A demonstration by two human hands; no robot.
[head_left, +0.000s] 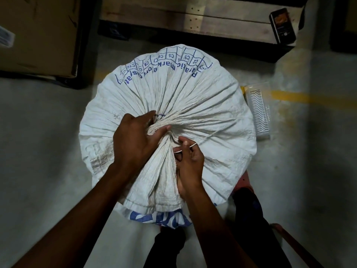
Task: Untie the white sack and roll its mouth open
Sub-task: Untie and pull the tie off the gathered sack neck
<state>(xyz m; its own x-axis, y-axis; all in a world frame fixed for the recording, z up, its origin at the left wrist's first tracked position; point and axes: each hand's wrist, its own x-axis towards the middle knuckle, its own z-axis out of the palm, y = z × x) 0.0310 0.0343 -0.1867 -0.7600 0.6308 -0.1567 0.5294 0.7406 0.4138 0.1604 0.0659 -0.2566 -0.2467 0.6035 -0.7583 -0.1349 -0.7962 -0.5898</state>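
A full white woven sack with blue print stands on the floor, seen from above. Its cloth is gathered into a tied neck at the centre, and the loose flap of the mouth hangs toward me. My left hand presses on the neck, thumb and fingers closed around the bunched cloth. My right hand sits just right of the neck and pinches a thin white string that runs off across the sack to the right.
A wooden pallet lies beyond the sack with a black phone on its right end. A cardboard box is at the far left. A white plastic tray lies right of the sack on the grey floor with a yellow line.
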